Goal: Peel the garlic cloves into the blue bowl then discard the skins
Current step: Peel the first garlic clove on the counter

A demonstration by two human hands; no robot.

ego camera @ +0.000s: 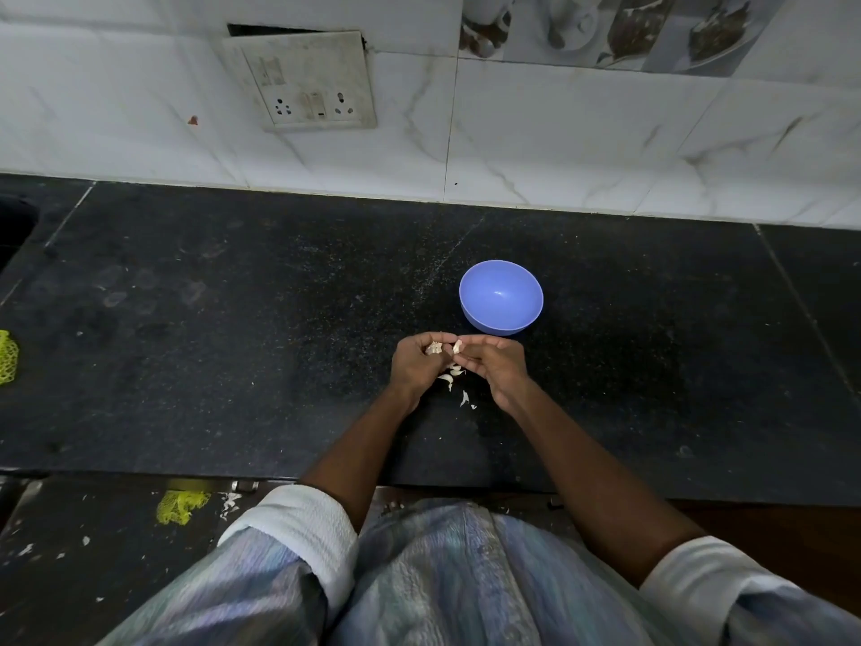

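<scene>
Just below the middle of the frame, the two hands are meeting over the dark worktop (233, 319), and the garlic is sitting right in the gap between them. The left hand (416, 363) is curling its fingers (421, 342) around a pale cluster of garlic cloves (434, 349), gripping it at the fingertips with the papery ends showing toward the top of the frame. The right hand (494, 366) is pinching a single clove (457, 346) between thumb and forefinger; that clove is standing roughly upright in the picture, its long axis running up and down, just beside the cluster, though whether the two are touching is too small to tell. The coming move, as I judge it, is turning on the blue bowl (501, 296): it is lying directly above the right hand in the frame, near its knuckles and a little to the right of the pinched clove, so the right hand is the nearer one for dropping a peeled clove in. The bowl is showing nothing inside, so the peeling is probably at an early stage. Loose skins (448, 379) are lying on the worktop below and between the wrists, apart from the bowl, waiting to be gathered and thrown away.
</scene>
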